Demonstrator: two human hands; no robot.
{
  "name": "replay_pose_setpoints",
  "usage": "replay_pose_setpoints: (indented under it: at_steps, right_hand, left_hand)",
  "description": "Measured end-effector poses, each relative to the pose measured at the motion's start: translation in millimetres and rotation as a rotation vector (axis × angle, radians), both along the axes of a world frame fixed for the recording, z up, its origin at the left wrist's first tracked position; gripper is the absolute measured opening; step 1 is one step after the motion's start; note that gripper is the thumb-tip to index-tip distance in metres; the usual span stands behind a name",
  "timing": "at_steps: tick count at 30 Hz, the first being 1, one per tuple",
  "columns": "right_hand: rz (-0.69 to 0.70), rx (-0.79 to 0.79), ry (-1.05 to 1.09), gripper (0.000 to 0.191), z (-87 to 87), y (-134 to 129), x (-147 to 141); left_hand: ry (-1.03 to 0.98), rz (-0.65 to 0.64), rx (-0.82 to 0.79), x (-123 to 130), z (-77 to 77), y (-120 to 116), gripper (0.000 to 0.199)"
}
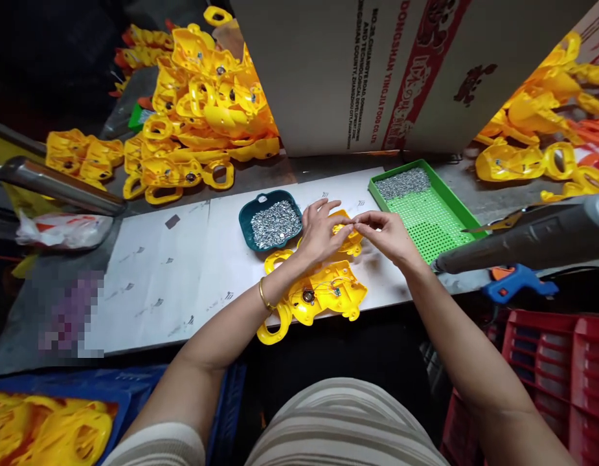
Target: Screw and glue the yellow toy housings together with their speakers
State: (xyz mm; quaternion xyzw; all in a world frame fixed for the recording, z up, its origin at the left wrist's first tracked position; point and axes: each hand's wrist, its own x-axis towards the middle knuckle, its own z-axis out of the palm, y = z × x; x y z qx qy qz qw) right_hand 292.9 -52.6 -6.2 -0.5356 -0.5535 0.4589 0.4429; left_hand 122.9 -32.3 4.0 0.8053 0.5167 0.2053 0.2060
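Observation:
My left hand (322,228) and my right hand (384,236) meet over a yellow plastic shell half (353,243), which they partly cover. Thumb and forefinger of each hand pinch together where the fingertips come together; whatever is between them is too small to make out. The other fingers of my left hand stretch out toward the back. Nearer to me lies a second yellow shell half (323,291), hollow side up, with a round dark speaker, thin wires and a handle loop. Beside my left hand sits a dark green tray (245,226) of small silvery screws (276,224).
A light green perforated basket (438,210) with more small metal pieces stands right. Yellow shells (202,110) pile up at back left, with others (517,162) at right. A large carton (318,77) blocks the back. Grey bar (532,236), blue tool (520,283) and red crate (561,362) lie right.

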Motion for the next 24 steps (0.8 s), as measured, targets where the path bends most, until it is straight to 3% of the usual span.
replay_pose_setpoints:
  at_steps: [3,8,15,20,24]
  right_hand:
    - [-0.026,-0.004,0.055,0.029,3.5,-0.6,3.1]
    - [-0.003,0.0,0.08,0.022,0.0,1.6,1.7]
    - [-0.008,-0.059,0.241,0.027,-3.5,3.0,1.5]
    - [-0.12,0.034,0.01,0.035,-9.5,2.9,8.4]
    - [-0.089,-0.116,-0.129,0.037,-13.4,0.4,5.8]
  left_hand:
    - [-0.036,0.007,-0.034,-2.9,-2.6,0.2,0.016]
    - [-0.046,-0.015,0.023,-7.0,-6.5,-0.2,0.014]
    - [-0.208,0.022,0.026,-3.4,-13.8,3.2,0.011]
    - [-0.177,0.078,-0.014,-3.1,-13.8,3.5,0.008]
    - [-0.139,0.089,0.015,0.1,-15.4,3.2,0.011]
